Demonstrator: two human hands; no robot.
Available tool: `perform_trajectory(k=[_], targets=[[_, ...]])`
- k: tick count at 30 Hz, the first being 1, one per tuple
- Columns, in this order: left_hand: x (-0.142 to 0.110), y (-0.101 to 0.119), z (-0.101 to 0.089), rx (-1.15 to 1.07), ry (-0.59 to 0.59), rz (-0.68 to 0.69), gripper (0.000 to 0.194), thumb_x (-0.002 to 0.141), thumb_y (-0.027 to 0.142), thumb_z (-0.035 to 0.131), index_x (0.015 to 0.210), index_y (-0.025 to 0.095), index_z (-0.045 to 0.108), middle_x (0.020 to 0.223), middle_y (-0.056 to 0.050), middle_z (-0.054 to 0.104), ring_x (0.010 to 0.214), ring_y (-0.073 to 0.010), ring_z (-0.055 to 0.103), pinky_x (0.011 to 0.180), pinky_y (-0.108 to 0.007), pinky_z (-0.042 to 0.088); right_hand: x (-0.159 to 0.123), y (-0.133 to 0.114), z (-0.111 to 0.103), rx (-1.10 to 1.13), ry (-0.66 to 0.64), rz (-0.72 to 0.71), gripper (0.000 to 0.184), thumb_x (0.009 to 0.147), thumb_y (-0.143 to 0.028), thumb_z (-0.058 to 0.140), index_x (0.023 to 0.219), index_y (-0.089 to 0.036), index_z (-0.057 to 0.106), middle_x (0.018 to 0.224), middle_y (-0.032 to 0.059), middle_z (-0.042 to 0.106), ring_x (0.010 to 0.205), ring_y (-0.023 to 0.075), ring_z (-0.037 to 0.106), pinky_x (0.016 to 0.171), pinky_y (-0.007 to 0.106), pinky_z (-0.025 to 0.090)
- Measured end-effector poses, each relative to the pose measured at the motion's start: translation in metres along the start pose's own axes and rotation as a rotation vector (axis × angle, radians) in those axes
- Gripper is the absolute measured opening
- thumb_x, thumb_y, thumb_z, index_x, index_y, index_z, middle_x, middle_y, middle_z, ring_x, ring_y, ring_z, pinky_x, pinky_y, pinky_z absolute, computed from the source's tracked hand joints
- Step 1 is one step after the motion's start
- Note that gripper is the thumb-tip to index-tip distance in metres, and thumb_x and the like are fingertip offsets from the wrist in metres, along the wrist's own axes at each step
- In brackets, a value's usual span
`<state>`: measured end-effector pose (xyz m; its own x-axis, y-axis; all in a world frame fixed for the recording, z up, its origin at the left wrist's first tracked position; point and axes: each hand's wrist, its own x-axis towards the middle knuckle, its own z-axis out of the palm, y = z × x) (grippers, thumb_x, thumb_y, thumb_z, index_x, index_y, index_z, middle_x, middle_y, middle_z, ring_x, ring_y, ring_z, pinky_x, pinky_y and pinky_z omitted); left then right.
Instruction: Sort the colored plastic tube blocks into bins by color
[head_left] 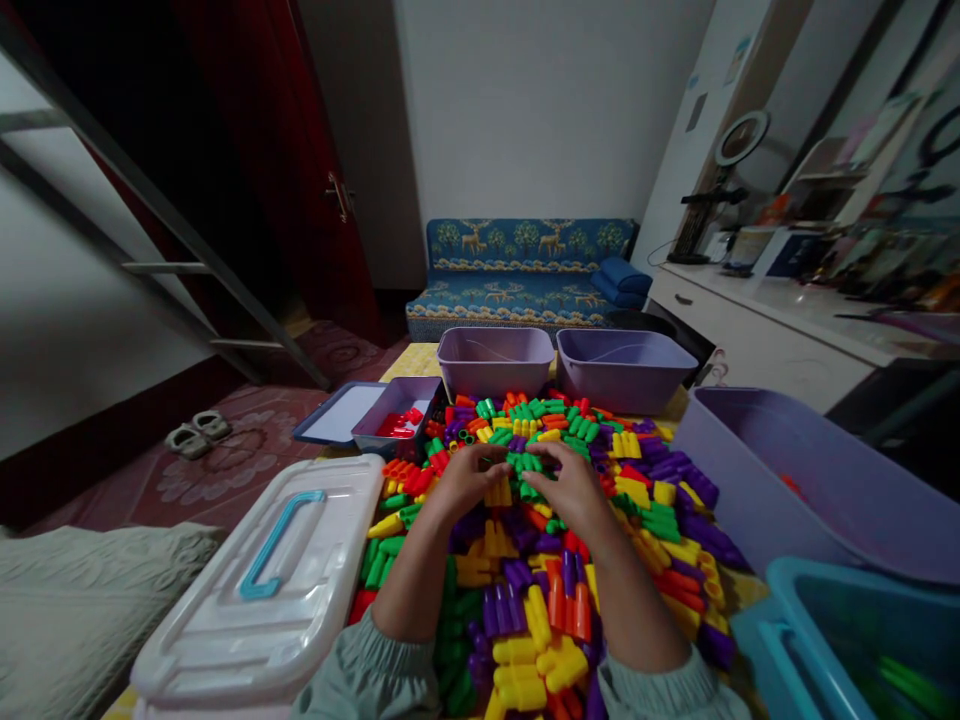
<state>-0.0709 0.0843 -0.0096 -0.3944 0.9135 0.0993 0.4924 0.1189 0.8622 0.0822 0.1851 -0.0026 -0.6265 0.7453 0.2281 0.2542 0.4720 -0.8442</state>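
Note:
A wide heap of bullet-shaped plastic building pieces (517, 660) in yellow, green, red and purple covers the table in front of me. Over its middle, my left hand (471, 482) and my right hand (568, 488) face each other with fingers curled inward. Between the fingertips are green bullet-shaped pieces (526, 464), which both hands seem to grip from either side. Some fingertips blend into the heap, so the exact contact is hard to see. Below the hands lie joined yellow pieces (498, 540) and a purple cluster (504, 610).
Two purple bins (495, 375) (622, 375) stand behind the heap, with a larger purple bin (817, 500) and a blue tub (840, 600) at right. A small box (367, 435) holds red pieces. At left lies a white lid (247, 620) with a blue handle.

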Motion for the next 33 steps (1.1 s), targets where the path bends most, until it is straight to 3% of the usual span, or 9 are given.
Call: perform_trajectory(k=[4,10,33], targets=[[-0.001,0.001,0.001,0.024,0.007,0.006,0.041,0.078,0.037,0.061,0.109,0.012,0.069,0.101,-0.01,0.072,0.092,-0.0245,0.065,0.082,-0.032,0.049,-0.01,-0.007,0.0,-0.289,-0.124,-0.069,0.045,0.063,-0.02,0.072,0.108,-0.019,0.067,0.112,0.007,0.064,0.11,0.0237,0.055,0.098,0.038,0.041],[-0.002,-0.001,0.002,0.037,0.017,0.004,0.037,0.078,0.035,0.062,0.107,0.013,0.07,0.095,-0.009,0.073,0.088,-0.0237,0.065,0.08,-0.032,0.05,-0.017,-0.016,-0.003,-0.452,-0.222,-0.057,0.066,0.063,-0.019,0.073,0.128,-0.022,0.057,0.128,0.0074,0.056,0.12,0.0274,0.048,0.101,0.039,0.039],[-0.006,0.004,0.002,0.082,0.019,0.004,0.036,0.079,0.032,0.061,0.108,0.013,0.069,0.099,-0.011,0.071,0.091,-0.0234,0.064,0.082,-0.032,0.049,-0.019,-0.014,0.007,-0.517,-0.14,-0.083,0.051,0.072,-0.023,0.066,0.122,-0.023,0.059,0.12,0.0067,0.058,0.112,0.0265,0.051,0.097,0.038,0.041]])
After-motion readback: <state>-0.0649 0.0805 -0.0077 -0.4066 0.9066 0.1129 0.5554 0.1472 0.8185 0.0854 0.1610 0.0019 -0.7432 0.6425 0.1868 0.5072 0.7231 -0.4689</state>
